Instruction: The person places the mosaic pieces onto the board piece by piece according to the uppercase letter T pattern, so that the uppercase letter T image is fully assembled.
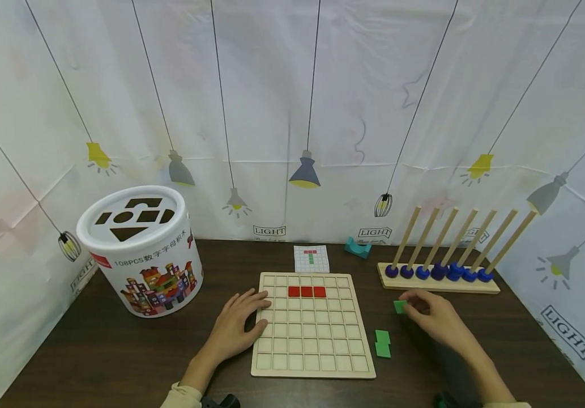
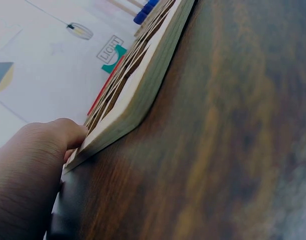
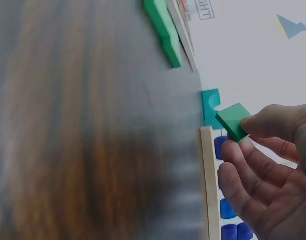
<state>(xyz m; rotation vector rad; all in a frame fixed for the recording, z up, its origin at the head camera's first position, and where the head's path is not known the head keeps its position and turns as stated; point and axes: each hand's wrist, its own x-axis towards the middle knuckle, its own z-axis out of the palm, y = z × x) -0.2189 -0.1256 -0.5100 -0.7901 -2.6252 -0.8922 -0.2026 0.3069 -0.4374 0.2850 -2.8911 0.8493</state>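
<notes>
My right hand (image 1: 432,317) pinches a green square tile (image 3: 234,121) between thumb and fingers, above the table to the right of the wooden grid board (image 1: 312,362). Three red tiles (image 1: 307,292) lie side by side in the board's second row. My left hand (image 1: 236,327) rests at the board's left edge, fingers and thumb touching its rim. Between the board and my right hand, two more green tiles (image 1: 382,343) lie on the table, touching each other. Behind the board lies a pattern card (image 1: 299,263) showing red squares over a green column.
A wooden peg rack (image 1: 437,283) with blue rings stands at the back right. Left of it lies a teal curved block (image 1: 357,248). A white bucket (image 1: 141,249) with shaped holes in its lid stands at the left. A lamp-printed cloth (image 1: 267,113) hangs behind the table.
</notes>
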